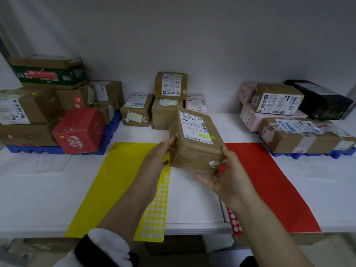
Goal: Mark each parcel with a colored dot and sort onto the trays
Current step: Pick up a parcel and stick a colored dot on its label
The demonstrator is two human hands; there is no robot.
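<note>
Centre frame, the left hand (158, 157) and right hand (225, 182) grip a cardboard parcel (194, 143), with a red dot (222, 167) at the right fingers. Marking step, seemingly; next, press it flat.

A brown parcel (194, 139) held over the white table (192, 199) — left hand (159, 157) at its side, right hand (225, 182) beneath

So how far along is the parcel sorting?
Well under way. Done: the left blue tray is stacked with parcels, its red box bearing a yellow dot; the right blue tray holds several more. In hand: left hand and right hand hold a brown parcel, a red dot by the fingers at its lower corner. Left: about four unsorted parcels by the wall.
</note>
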